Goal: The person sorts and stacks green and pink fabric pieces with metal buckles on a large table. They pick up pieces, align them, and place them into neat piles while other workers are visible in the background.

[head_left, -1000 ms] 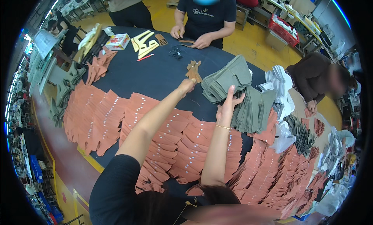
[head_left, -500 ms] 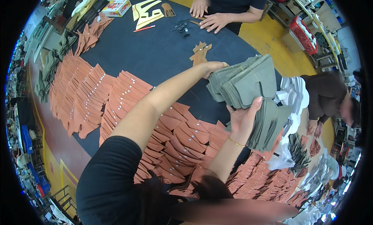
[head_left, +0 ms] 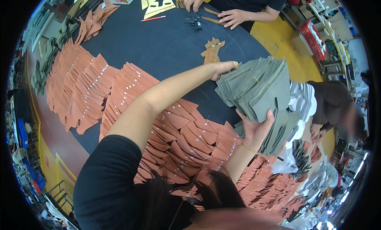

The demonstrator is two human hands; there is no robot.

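Note:
A thick bundle of grey-green cut pieces (head_left: 260,87), fanned along its far edge and bound with a thin band, is between my hands at the right of the table. My left hand (head_left: 224,69) grips its far left corner, with most fingers hidden behind the pieces. Against its near side, my right hand (head_left: 256,128) holds it with the thumb raised and some fingers tucked out of sight beneath. Another grey-green bundle (head_left: 283,130) lies just right of my right hand. Overlapping rows of rust-orange pieces (head_left: 186,134) with small white labels spread below my arms.
Across the dark table (head_left: 158,39), a co-worker's hands (head_left: 234,18) rest near brown strips. Tan pieces (head_left: 212,51), black clips (head_left: 194,22), a red pencil (head_left: 152,18) and a yellow template (head_left: 156,5) lie there. White stacks (head_left: 303,99) and another person (head_left: 337,107) are at the right.
The upper edges of the grey-green bundle have fanned out more in my hands. The co-worker's hands have moved apart over the brown strips. The whole view has shifted slightly.

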